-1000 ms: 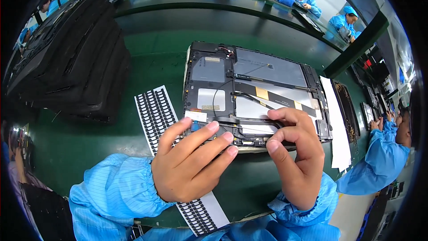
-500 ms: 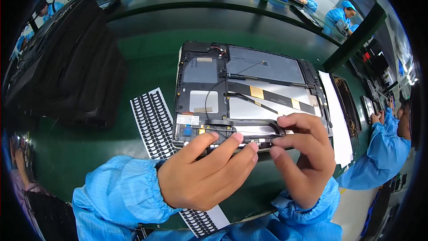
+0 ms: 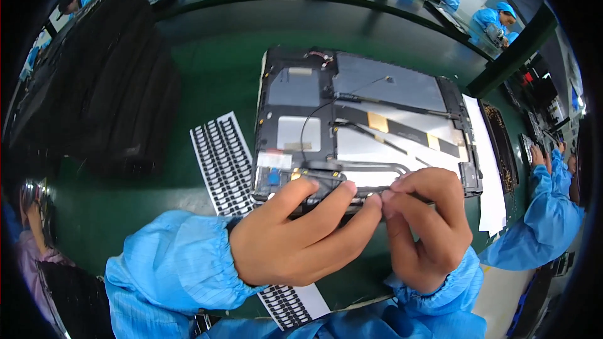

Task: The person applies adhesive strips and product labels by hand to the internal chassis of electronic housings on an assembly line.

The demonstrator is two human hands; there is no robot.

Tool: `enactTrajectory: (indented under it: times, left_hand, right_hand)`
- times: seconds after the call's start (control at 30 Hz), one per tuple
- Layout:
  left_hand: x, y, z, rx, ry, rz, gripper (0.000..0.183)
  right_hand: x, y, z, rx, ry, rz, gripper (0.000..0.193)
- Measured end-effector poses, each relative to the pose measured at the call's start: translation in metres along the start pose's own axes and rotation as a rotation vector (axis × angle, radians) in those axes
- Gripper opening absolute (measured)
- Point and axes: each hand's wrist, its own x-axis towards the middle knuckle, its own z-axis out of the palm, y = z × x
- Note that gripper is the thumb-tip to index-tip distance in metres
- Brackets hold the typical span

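Fingertips of both hands meet right at the near edge of the opened tablet (image 3: 367,125), around the middle of that edge. The left hand (image 3: 295,238) has its fingers (image 3: 352,210) stretched out nearly flat, tips pressing down on the tablet's lower frame, not wrapped around anything. The right hand (image 3: 424,229) is curled up, thumb and forefinger pinched tight together right where they touch the left fingertips. Can't tell if there's something tiny between them, it's too small to make out.

The tablet itself lies flat on the green mat (image 3: 207,69) just ahead of the hands, back cover off, with grey plates, a thin black cable and a dark ribbon strip with gold patches showing. Its near edge is partly hidden under the fingers.

Just left of the tablet, running under the left wrist, there's a long white sheet of small black stickers (image 3: 223,157). A plain white sheet (image 3: 487,163) sits along the tablet's right side. Further left, a stack of black trays (image 3: 100,81). Other people in blue smocks (image 3: 540,220) work around the bench.
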Motion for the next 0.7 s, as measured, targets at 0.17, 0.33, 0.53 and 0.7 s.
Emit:
enactTrajectory:
  times: [0.17, 0.33, 0.53, 0.7]
  left_hand:
    - [0.004, 0.000, 0.012, 0.027, 0.163, 0.004, 0.021]
    - [-0.002, -0.002, 0.007, 0.037, 0.184, -0.041, 0.023]
    - [-0.064, 0.023, -0.042, -0.200, -0.078, -0.289, 0.035]
    - [-0.089, 0.032, -0.024, -0.266, -0.464, -0.531, 0.068]
  right_hand:
    - [0.006, 0.005, -0.003, -0.017, -0.036, -0.087, 0.020]
    - [0.004, -0.003, -0.003, -0.180, 0.031, -0.115, 0.024]
    - [-0.054, -0.035, 0.023, 0.123, -0.178, 0.049, 0.024]
    - [-0.052, -0.041, 0.061, 0.029, -0.284, 0.085, 0.007]
